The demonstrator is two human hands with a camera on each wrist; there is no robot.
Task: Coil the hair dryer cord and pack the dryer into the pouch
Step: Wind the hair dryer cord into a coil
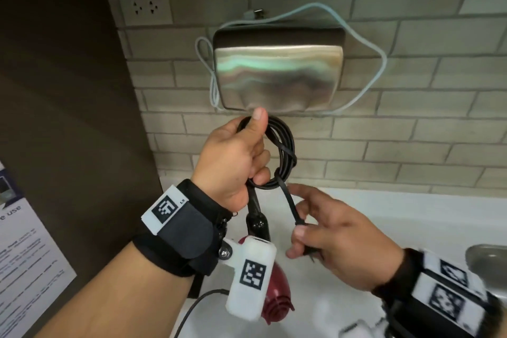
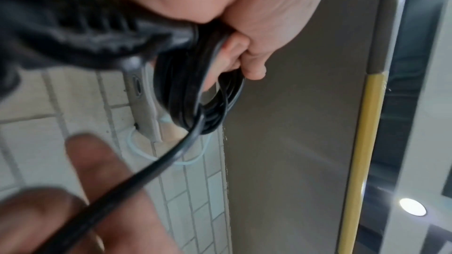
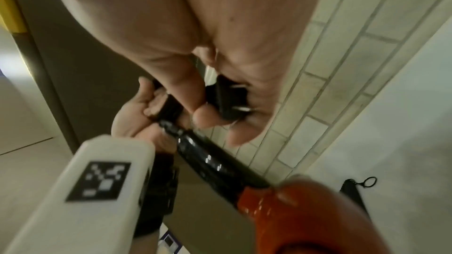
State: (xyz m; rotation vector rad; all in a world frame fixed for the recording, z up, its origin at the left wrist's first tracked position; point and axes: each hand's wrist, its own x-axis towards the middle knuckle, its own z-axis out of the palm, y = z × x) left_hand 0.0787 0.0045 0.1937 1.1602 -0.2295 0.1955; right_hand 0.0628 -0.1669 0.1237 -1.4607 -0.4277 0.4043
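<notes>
The left hand (image 1: 233,156), raised over the white desk (image 1: 384,217) near its back edge, grips the coiled black cord (image 1: 282,151) in its curled fingers, thumb up along the loops. The red hair dryer (image 1: 274,291) hangs below it from the cord's thick end. To the right, the right hand (image 1: 329,241) pinches the free tail of the cord near the plug (image 3: 229,101). Coiling looks nearly done; the next move likely calls for tucking that tail in while holding the loops together. A black pouch (image 3: 352,190) lies on the desk.
</notes>
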